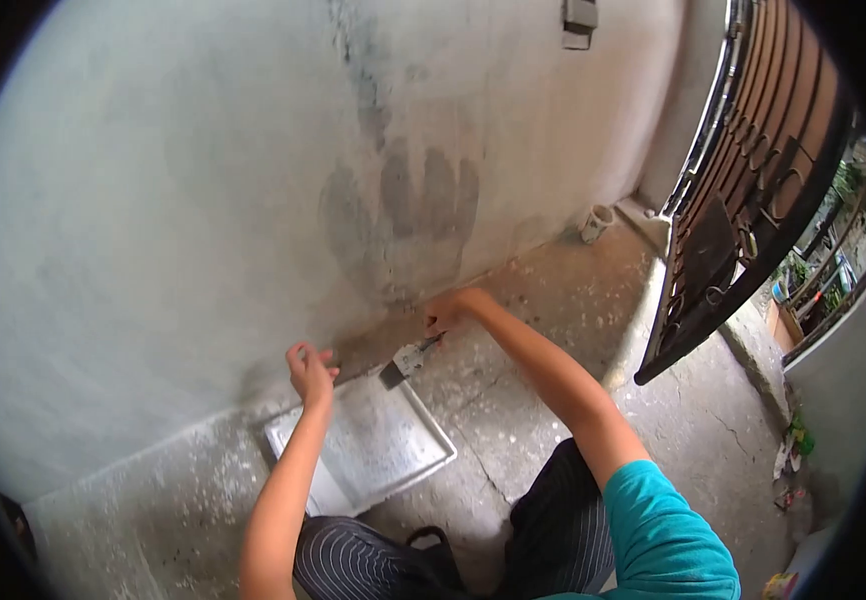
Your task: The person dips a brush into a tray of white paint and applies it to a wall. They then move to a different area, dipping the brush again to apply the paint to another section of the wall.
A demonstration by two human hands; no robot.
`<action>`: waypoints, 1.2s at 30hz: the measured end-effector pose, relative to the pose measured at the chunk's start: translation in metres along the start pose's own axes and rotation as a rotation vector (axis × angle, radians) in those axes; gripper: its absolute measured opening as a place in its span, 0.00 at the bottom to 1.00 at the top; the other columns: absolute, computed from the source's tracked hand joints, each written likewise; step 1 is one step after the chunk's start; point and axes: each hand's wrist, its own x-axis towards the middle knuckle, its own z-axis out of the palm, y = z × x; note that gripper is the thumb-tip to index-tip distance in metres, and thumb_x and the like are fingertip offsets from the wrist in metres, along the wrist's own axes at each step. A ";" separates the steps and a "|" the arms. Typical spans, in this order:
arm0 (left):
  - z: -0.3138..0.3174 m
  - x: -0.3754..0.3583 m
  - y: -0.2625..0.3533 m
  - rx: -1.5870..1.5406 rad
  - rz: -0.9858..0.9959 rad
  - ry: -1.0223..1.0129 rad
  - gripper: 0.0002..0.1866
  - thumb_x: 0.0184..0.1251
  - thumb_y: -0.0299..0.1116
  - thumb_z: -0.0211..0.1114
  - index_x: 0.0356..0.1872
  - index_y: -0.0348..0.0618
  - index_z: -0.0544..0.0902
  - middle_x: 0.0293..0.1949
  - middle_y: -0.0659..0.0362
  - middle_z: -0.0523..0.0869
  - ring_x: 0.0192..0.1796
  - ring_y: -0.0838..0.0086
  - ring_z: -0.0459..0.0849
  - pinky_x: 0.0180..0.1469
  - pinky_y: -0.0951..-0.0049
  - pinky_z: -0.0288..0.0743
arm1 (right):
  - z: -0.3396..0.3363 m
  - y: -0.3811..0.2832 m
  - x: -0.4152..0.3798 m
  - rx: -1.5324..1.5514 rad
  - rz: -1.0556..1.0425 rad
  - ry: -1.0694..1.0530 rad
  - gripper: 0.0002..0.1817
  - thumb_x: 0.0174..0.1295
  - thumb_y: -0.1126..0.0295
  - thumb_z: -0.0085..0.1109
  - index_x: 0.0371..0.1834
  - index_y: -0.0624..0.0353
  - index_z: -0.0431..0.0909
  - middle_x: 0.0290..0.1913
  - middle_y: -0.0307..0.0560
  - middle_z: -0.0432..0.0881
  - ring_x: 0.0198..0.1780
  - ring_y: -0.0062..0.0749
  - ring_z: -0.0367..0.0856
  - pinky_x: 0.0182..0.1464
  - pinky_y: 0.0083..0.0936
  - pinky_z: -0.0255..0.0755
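My right hand [450,311] is closed around the handle of a paintbrush [409,363]. The brush has a dark, flat end and a paint-spotted middle, and it points down and left, above the far right corner of a white paint tray [429,427]. My left hand [312,374] is over the tray's far left side, its fingers loosely bent and apart, with nothing visible in them. The tray lies on the concrete floor and has a pale, smeared inside. In front of me, the whitish wall [223,220] bears dark, damp-looking patches.
A small paint-marked cup [597,223] stands in the far corner by the wall. On the right, a metal grille gate [743,200] juts inward over the floor. A grey box [579,22] is mounted high on the wall. My knees are close to the tray's near side.
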 end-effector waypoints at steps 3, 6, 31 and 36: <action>-0.005 -0.004 0.008 -0.018 -0.009 0.130 0.15 0.68 0.39 0.46 0.51 0.46 0.65 0.34 0.54 0.83 0.16 0.75 0.75 0.20 0.76 0.68 | -0.049 -0.008 -0.056 0.248 -0.107 0.289 0.18 0.60 0.54 0.54 0.36 0.58 0.82 0.26 0.36 0.80 0.28 0.21 0.72 0.30 0.25 0.67; -0.011 -0.009 0.015 0.006 -0.003 0.133 0.15 0.69 0.39 0.46 0.52 0.46 0.65 0.34 0.55 0.82 0.16 0.75 0.75 0.20 0.76 0.66 | -0.085 -0.019 -0.111 0.388 -0.211 0.672 0.14 0.60 0.55 0.55 0.38 0.52 0.83 0.24 0.34 0.79 0.23 0.17 0.67 0.27 0.17 0.63; -0.017 -0.008 0.007 0.034 -0.100 -0.049 0.20 0.69 0.49 0.42 0.55 0.49 0.60 0.35 0.55 0.82 0.18 0.74 0.78 0.20 0.78 0.69 | -0.106 -0.035 -0.078 1.010 -0.308 1.957 0.12 0.58 0.64 0.60 0.38 0.62 0.81 0.24 0.39 0.81 0.22 0.11 0.72 0.23 0.10 0.59; -0.017 -0.010 0.007 0.028 -0.111 -0.073 0.20 0.69 0.49 0.42 0.54 0.49 0.61 0.35 0.55 0.82 0.18 0.74 0.78 0.21 0.77 0.69 | -0.110 -0.044 -0.067 1.000 -0.413 2.001 0.13 0.58 0.63 0.59 0.37 0.63 0.80 0.23 0.39 0.81 0.20 0.11 0.71 0.22 0.11 0.59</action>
